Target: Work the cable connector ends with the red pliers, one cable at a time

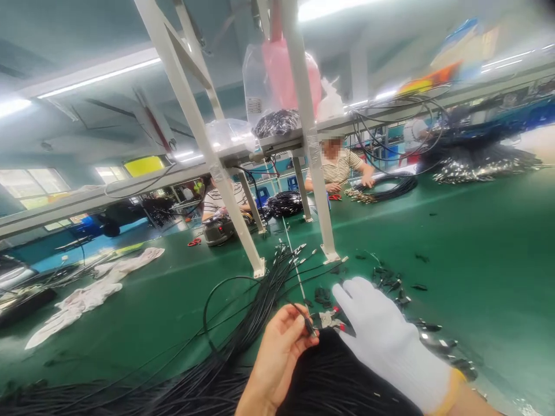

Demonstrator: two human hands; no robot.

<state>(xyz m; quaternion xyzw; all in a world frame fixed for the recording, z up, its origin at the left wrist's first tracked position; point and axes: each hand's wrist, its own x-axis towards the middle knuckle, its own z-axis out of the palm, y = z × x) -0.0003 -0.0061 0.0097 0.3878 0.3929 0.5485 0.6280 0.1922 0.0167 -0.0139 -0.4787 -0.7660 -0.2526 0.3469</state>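
My left hand [284,341], bare, pinches a black cable connector [309,326] between thumb and fingers. A thin cable runs up and left from it. In a white glove with a yellow cuff, my right hand [379,332] is around a pair of small pliers [327,319] with red grips; the handles go out of sight under the glove. The metal jaws point left, close beside the connector; whether they touch it I cannot tell. Below both hands spreads a thick mass of black cables [347,375]. A cable bundle [264,294] with metal-tipped ends lies beyond my left hand.
Small black pieces [392,280] and connector ends [437,341] lie scattered right of my glove on the green table [489,242]. White shelf posts [318,196] stand ahead. Two people sit across, one handling a cable coil [390,188]. A white cloth [95,289] lies left.
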